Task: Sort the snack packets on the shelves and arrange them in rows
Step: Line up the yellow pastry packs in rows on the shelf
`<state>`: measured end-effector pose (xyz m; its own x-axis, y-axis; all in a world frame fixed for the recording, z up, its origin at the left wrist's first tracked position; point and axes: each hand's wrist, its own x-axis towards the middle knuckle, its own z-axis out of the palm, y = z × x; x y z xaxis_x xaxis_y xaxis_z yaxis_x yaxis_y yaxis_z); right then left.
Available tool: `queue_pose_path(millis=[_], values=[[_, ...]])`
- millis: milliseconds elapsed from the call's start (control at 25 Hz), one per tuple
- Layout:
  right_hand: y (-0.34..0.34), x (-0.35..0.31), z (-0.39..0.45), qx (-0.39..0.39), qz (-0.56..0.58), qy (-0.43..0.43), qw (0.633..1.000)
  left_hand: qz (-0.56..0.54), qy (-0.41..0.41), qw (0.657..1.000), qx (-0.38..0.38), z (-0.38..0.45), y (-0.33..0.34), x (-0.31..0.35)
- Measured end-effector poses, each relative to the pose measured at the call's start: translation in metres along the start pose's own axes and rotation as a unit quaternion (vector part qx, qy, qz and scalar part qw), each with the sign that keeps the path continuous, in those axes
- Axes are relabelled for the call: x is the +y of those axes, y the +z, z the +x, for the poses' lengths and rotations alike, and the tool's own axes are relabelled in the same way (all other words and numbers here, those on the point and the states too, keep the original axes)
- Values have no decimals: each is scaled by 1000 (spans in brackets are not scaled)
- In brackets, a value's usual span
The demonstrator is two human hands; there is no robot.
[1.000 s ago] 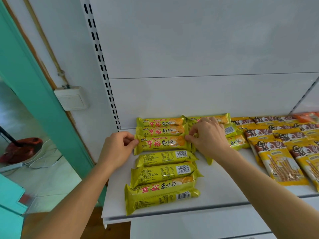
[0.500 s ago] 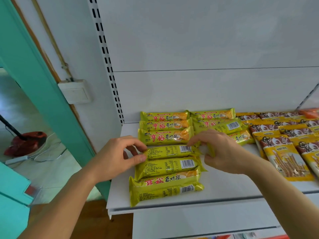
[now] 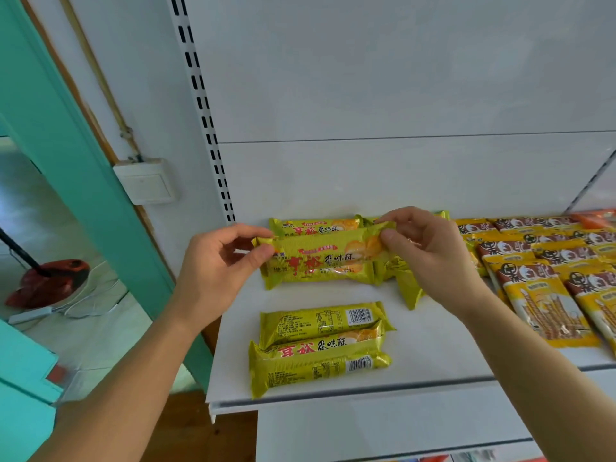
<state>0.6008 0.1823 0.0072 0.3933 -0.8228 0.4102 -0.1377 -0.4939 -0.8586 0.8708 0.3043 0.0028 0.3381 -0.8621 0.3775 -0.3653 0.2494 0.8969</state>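
White shelf (image 3: 433, 355), green snack packets (image 3: 320, 323), yellow packets (image 3: 546, 301)

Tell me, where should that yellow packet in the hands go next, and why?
Probably down into the bare gap on the shelf. Left hand and right hand pinch the ends of the lifted yellow packet, label up, between the back row and the three front packets.

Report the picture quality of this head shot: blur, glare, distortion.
Head view: wide-angle bend curves the slotted upright and the shelf edge; the held packet, pinched by the left hand and the right hand, has smeared print; the front packets read sharply, with foil glare; light is soft, shadows faint.
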Motion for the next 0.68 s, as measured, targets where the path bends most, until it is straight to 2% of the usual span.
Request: queue_pose_path(millis=[80,160,240,400,520,680], values=[[7,-4,0,37,71,37,996,-97,-45,991,79,0,18,2],[15,-4,-1,65,94,65,991,-181,-110,970,116,-1,32,1],[17,-1,-1,95,66,75,990,-216,-145,957,129,0,34,-2],[13,5,1,130,7,104,986,-231,-167,948,143,6,26,-7],[11,9,-2,121,-9,125,985,-175,-174,961,124,3,19,-17],[11,19,-10,67,-175,136,973,-1,-163,985,51,-3,13,-35]])
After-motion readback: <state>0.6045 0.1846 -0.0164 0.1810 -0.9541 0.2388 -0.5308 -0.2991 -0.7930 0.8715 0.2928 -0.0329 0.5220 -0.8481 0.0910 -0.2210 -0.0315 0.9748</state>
